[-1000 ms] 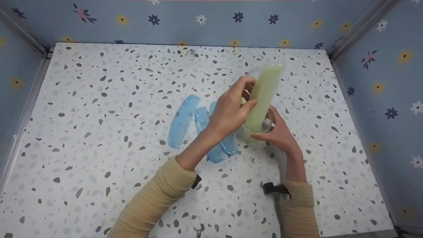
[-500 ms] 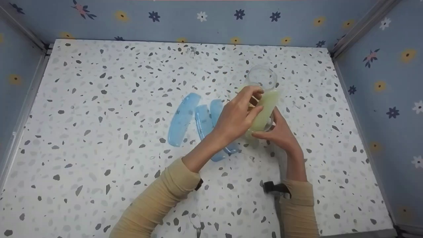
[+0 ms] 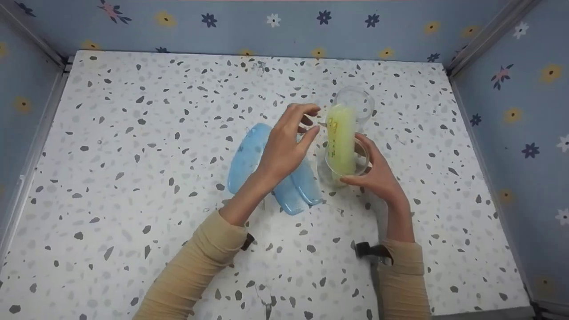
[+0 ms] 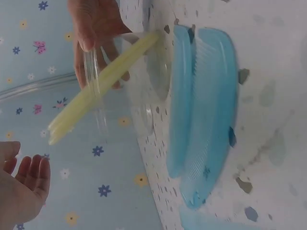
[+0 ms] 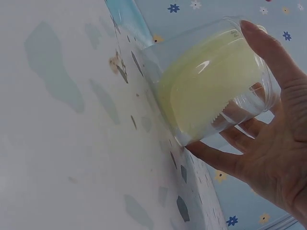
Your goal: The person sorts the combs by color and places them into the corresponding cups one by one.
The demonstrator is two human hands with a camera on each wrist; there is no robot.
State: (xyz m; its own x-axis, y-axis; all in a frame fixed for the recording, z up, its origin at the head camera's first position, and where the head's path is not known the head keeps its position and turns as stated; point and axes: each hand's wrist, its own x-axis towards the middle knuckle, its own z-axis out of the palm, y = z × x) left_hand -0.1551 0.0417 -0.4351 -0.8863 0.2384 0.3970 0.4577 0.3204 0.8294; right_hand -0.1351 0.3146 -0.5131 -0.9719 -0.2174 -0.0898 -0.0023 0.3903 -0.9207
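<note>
My right hand (image 3: pixel 380 175) grips a clear plastic jar (image 3: pixel 362 166), thumb and fingers around its side near the rim. Yellow-green combs (image 3: pixel 344 138) lean together inside it, their upper ends sticking out past the mouth, as the left wrist view shows. In the right wrist view the comb teeth (image 5: pixel 221 114) show through the jar wall, whose base is at the tabletop. My left hand (image 3: pixel 284 146) hovers to the left of the jar, fingers bent loosely with nothing in them. Beneath it lie several blue combs (image 3: pixel 291 200), partly hidden by that hand and forearm.
Behind the jar lies a clear round lid-like piece (image 3: pixel 354 100). The speckled white tabletop (image 3: pixel 155 146) is bounded by blue flowered panels (image 3: pixel 293 31) at the back and both sides.
My left hand has lowered a yellow-green comb into the jar, let go of it and drawn back to the left. My right hand keeps its hold on the jar in the same place.
</note>
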